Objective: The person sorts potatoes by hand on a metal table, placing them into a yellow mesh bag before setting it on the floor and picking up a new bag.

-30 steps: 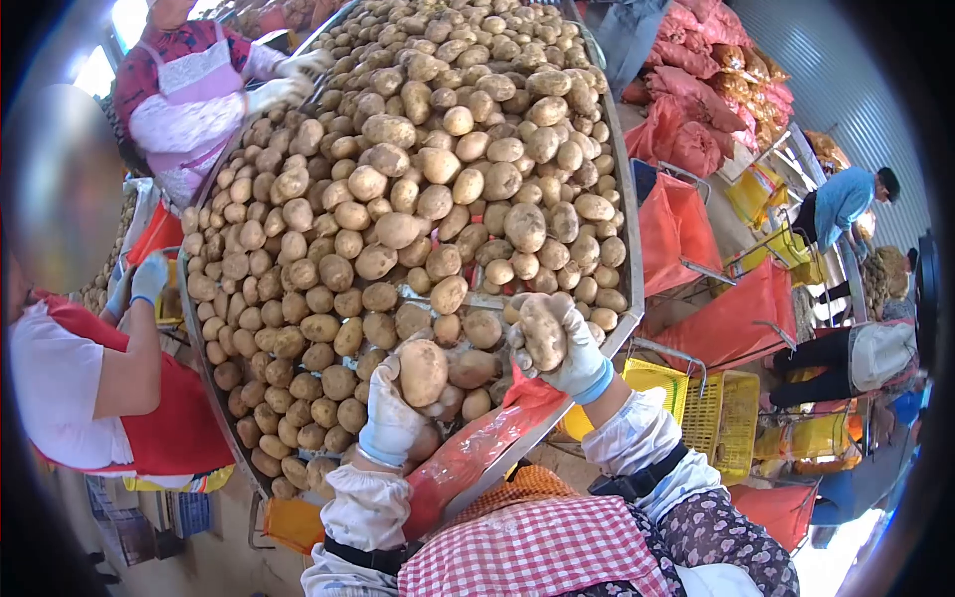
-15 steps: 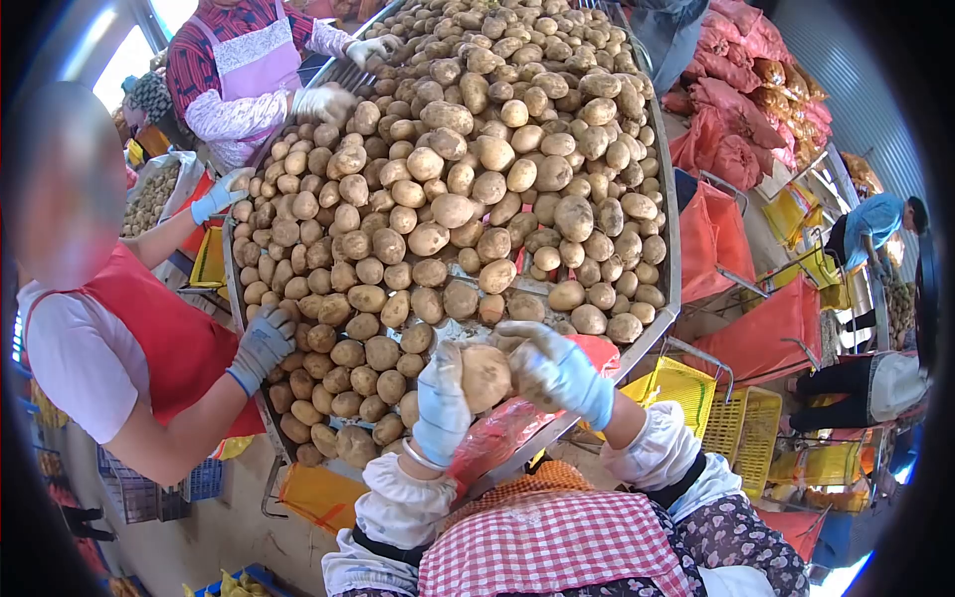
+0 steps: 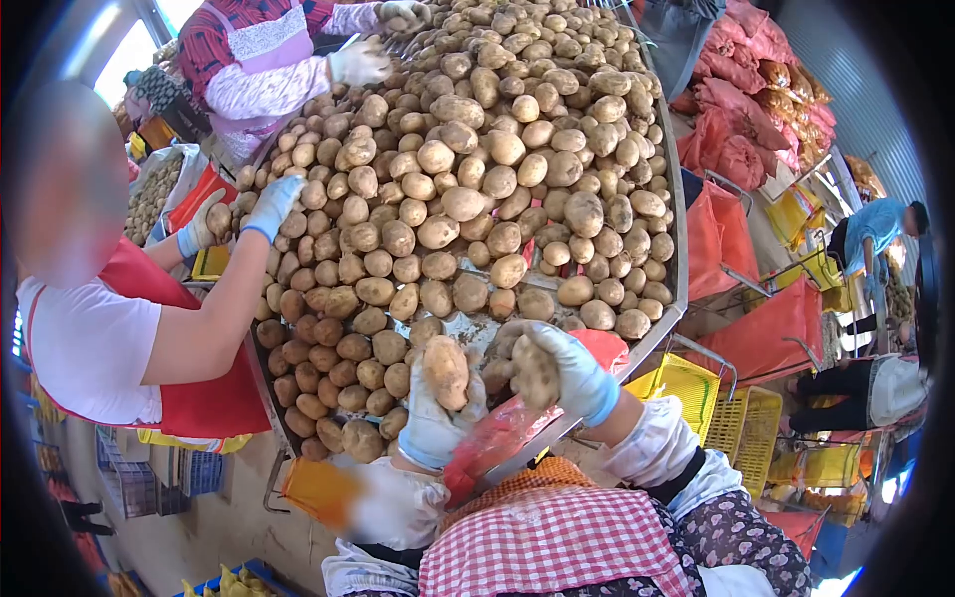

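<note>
A brown potato point(image 3: 446, 372) rests in my left hand point(image 3: 434, 426), upright between the thumb and fingers of a pale blue glove. Just to its right, my right hand point(image 3: 569, 372) has its soil-stained glove fingers curled inward; whether anything is inside them I cannot make out. Both hands are at the near edge of a metal sorting table point(image 3: 647, 336) heaped with potatoes point(image 3: 463, 204). Red plastic point(image 3: 502, 436) hangs over the table rim below and between my hands.
On the left, a co-worker in a red apron point(image 3: 214, 373) reaches over the potatoes; another in a lilac apron point(image 3: 271, 45) works at the far left. Yellow crates point(image 3: 741, 428) and red sacks on frames point(image 3: 781, 338) stand at right. Filled red sacks point(image 3: 731, 109) are stacked behind.
The potato that both hands were touching is now in my left hand alone, turned upright; my right hand has come away from it. The red-aproned co-worker's hands have moved farther up the table.
</note>
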`<state>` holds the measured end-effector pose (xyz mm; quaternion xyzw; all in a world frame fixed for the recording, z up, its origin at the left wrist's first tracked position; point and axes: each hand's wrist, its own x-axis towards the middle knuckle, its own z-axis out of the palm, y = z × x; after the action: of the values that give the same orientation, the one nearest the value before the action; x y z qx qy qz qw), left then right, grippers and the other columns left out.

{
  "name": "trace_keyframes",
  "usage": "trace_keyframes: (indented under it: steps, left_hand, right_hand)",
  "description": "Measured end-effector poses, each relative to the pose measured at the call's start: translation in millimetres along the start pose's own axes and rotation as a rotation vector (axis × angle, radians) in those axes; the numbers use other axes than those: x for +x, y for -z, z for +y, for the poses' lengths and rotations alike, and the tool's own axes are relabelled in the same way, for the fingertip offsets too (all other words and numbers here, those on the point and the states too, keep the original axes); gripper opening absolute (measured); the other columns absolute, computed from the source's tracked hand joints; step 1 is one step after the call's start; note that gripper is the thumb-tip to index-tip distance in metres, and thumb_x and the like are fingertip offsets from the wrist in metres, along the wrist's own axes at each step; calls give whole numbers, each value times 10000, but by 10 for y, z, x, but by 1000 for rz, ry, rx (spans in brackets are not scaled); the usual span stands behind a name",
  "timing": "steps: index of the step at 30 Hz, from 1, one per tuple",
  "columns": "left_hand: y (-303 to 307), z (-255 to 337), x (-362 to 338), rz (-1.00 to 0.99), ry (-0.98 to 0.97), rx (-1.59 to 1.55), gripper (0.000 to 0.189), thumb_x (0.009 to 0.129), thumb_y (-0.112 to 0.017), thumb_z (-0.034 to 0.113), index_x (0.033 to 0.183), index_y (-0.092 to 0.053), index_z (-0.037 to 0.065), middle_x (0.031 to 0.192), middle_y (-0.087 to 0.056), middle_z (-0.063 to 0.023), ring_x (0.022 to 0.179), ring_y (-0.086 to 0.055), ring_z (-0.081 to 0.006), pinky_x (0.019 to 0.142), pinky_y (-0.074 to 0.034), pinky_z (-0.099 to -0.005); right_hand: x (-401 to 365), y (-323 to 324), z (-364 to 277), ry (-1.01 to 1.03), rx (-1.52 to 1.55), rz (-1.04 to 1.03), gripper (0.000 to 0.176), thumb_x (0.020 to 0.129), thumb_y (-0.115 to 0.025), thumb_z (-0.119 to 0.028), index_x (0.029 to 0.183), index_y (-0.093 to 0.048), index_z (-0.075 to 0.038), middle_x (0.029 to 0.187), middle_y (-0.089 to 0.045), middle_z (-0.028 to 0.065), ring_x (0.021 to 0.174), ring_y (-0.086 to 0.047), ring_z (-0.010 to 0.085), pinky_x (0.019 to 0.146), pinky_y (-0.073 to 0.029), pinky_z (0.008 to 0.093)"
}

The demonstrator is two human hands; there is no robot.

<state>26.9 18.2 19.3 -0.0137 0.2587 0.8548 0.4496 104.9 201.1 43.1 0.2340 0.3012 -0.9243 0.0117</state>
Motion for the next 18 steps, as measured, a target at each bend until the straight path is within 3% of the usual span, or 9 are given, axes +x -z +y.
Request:
trace_keyframes:
  steps: [2,4,5,6,10,13,15,16,18]
  left_hand:
    - [215,94,25,-287,194,-334,296,924,-568,158,1184,-451,79,1088,-525,-99,798,-541,-136,673,-509,-248]
    - [242,25,-77,161,-435,911,416,949,-493,424,1159,-491,65,1067,-542,-103,822,-544,-160,714,-504,-264]
    - [119,186,-98,204,-138,121,500,931,-483,488,1137,-517,34,1031,-570,-108,836,-551,-169,753,-492,-279]
    - [212,321,-143,38,-23,128,411,920,-543,361,1156,-515,25,1017,-589,-92,898,-555,-168,779,-481,-292]
    - [495,539,-266,389,-709,2055,380,798,-612,230,1138,-571,66,1097,-591,-128,1067,-522,-307,915,-413,-432]
    - [492,505,-211,369,-767,2440,403,734,-601,166,1130,-586,87,1238,-507,-178,1156,-430,-401,990,-320,-523]
    - [241,358,-50,198,-723,2401,444,745,-607,189,1179,-567,106,1318,-452,-181,1199,-394,-428,1018,-300,-530]
    - [226,191,110,81,-766,2315,487,763,-620,233,1229,-545,114,1340,-441,-186,1240,-367,-432,1030,-293,-531]
    - [-67,-122,431,-176,-728,2195,574,776,-644,262,1308,-486,115,1334,-452,-185,1231,-400,-419,1041,-304,-514]
  right_hand:
    - [-50,129,-46,17,48,-24,303,933,-551,-233,1157,-544,-29,894,-603,49,744,-622,162,635,-555,308]
    - [-140,305,-122,-81,83,22,310,929,-537,-236,1169,-536,-40,939,-615,83,758,-630,199,622,-555,329]
    - [-224,391,-176,-79,89,28,310,929,-537,-236,1169,-536,-40,939,-615,83,758,-630,199,622,-555,329]
    - [-330,470,-262,-41,71,-9,320,932,-523,-242,1176,-528,-35,968,-615,105,773,-631,216,606,-548,331]
    - [-1010,1021,-578,155,18,73,345,943,-485,-269,1189,-505,-27,1012,-615,142,802,-629,230,604,-522,323]
    - [-1392,2045,-588,287,-221,253,313,935,-500,-264,1163,-540,-54,1038,-617,134,801,-629,208,675,-517,318]
    - [-1563,2684,-497,47,-1070,755,277,914,-496,-164,1153,-569,-45,1166,-595,148,1022,-607,289,873,-496,409]
    - [-1523,2521,-513,45,-1071,759,277,914,-496,-164,1153,-569,-45,1166,-595,148,1022,-607,289,873,-496,409]
    - [-1310,2035,-523,692,-1854,771,288,831,-556,-145,1102,-599,-54,1175,-590,182,1083,-569,327,953,-441,410]
